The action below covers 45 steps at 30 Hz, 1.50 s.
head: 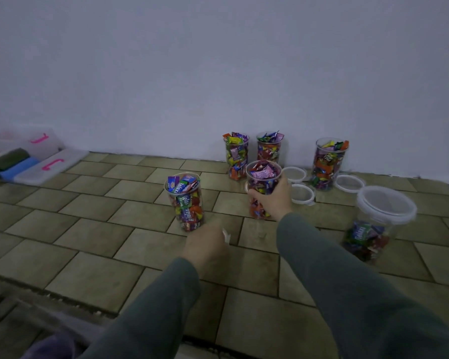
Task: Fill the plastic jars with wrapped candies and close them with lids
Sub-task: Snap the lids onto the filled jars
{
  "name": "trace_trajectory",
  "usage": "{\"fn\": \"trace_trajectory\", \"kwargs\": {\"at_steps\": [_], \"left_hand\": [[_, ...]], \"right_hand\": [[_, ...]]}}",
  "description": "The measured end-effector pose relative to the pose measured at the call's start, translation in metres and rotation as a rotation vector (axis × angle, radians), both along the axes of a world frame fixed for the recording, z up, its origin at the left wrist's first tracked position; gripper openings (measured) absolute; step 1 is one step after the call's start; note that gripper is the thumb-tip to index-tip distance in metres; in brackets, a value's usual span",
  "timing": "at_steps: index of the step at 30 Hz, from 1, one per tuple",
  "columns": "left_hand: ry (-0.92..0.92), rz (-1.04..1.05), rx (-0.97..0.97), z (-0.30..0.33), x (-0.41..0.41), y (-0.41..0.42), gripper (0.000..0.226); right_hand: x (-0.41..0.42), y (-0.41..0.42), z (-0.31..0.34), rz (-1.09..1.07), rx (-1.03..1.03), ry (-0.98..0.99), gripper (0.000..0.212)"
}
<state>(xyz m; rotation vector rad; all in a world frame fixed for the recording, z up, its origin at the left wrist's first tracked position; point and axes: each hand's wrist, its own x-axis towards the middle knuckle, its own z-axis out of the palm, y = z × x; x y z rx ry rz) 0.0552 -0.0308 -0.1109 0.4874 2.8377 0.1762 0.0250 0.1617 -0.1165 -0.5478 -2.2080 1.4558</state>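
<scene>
My right hand [272,200] grips a clear plastic jar [263,174] full of wrapped candies around its middle; the jar stands lidless on the tiled floor. My left hand [205,246] is blurred, low over the floor in front of another full open jar [186,203]. A bit of white plastic [226,235], apparently a lid's tab, sticks out from under its fingers. Three more full open jars [237,156] [270,147] [327,164] stand by the wall. Three loose white lids [294,174] [302,194] [349,183] lie among them. At the right a partly filled jar [366,239] wears a lid [386,204].
A white wall [218,73] runs along the back of the floor. At the far left lie clear storage boxes with pink latches [49,161] and folded green and blue cloth [13,161]. A purple slipper [49,347] shows at the bottom left.
</scene>
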Motion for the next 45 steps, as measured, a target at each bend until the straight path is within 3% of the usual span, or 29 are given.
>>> {"fn": "trace_trajectory", "kwargs": {"at_steps": [4,11,16,20,25,32,37,45], "left_hand": [[0.034,-0.004,0.050,0.022,0.000,0.004,0.029],[0.099,0.107,0.451,0.056,0.012,0.015,0.027],[0.183,0.084,0.667,0.088,0.023,0.036,0.024],[0.096,-0.023,0.850,0.104,0.032,0.070,0.021],[0.057,-0.057,0.783,0.092,0.030,0.112,0.023],[0.190,-0.006,0.656,0.064,0.023,0.130,0.035],[0.039,0.072,0.676,0.056,0.023,0.133,0.043],[0.261,0.010,0.513,0.065,0.029,0.139,0.037]], "right_hand": [[0.018,0.001,-0.007,0.027,0.064,-0.023,0.102],[0.079,0.003,-0.001,0.081,0.128,-0.041,0.095],[0.113,0.011,-0.006,0.074,0.118,-0.023,0.090],[0.127,0.011,-0.012,0.070,0.070,0.099,0.080],[0.128,0.014,-0.022,0.154,-0.063,0.118,0.080],[0.133,0.019,-0.020,0.187,-0.095,0.061,0.093],[0.132,0.020,-0.023,0.207,-0.091,0.054,0.093],[0.131,0.022,-0.025,0.199,-0.124,0.069,0.097]]}}
